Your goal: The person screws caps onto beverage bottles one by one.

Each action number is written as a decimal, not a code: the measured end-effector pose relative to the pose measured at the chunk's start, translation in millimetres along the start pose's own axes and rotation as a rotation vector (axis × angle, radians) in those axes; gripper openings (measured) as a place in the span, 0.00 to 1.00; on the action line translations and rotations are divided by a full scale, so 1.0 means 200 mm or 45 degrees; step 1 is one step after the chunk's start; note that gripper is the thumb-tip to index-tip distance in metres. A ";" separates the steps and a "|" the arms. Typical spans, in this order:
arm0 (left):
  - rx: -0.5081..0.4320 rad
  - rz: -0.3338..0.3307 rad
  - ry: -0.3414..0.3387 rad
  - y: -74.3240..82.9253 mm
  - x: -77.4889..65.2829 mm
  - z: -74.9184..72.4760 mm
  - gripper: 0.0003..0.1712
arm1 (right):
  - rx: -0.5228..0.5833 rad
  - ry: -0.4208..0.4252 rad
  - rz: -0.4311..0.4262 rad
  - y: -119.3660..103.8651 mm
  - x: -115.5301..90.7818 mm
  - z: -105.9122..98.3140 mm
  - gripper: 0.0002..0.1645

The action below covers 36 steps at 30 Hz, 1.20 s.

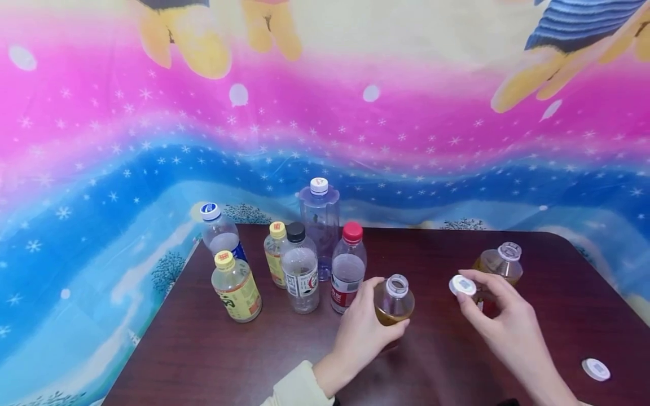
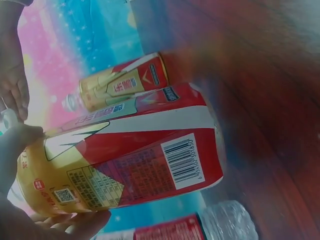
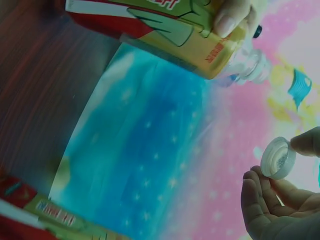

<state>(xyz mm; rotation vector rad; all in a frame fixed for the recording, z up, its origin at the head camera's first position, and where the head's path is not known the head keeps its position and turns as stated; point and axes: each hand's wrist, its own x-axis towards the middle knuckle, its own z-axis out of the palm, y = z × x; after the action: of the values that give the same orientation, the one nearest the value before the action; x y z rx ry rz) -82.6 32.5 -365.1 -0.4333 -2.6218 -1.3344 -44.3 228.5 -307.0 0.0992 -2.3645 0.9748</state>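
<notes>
My left hand [image 1: 363, 324] grips a bottle [image 1: 395, 304] round its upper part, and its mouth is uncapped. In the left wrist view this bottle [image 2: 130, 155] wears a red and gold label with a barcode. To the right, my right hand [image 1: 508, 321] pinches a white bottle cap [image 1: 462, 285] between thumb and fingers, apart from the bottle. The right wrist view shows the hollow underside of that cap [image 3: 278, 158]. Partly behind the right hand stands a second bottle [image 1: 500, 265] with a similar label and an uncapped mouth.
Another white cap [image 1: 596, 369] lies near the table's right side. Several capped bottles stand at the left, among them a red-capped one [image 1: 348, 265] beside my left hand, a black-capped one [image 1: 301, 270] and a yellow-capped one [image 1: 236, 287]. A patterned cloth [image 1: 325, 113] hangs behind the dark table [image 1: 203, 361].
</notes>
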 end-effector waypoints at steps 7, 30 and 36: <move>-0.036 -0.008 -0.009 -0.05 -0.02 -0.05 0.43 | 0.080 -0.092 -0.029 -0.10 0.00 0.08 0.21; 0.087 0.215 0.036 -0.15 -0.04 -0.03 0.43 | 0.034 -0.391 -0.046 -0.22 0.06 0.31 0.18; 0.097 0.207 0.039 -0.15 -0.04 -0.04 0.44 | 0.020 -0.408 -0.090 -0.23 0.07 0.31 0.19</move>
<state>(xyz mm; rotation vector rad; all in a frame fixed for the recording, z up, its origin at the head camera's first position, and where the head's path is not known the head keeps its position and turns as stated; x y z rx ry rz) -84.6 8.8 -385.0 -0.5952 -2.5411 -1.1772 -73.0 156.3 -306.4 0.3672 -2.6215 1.0057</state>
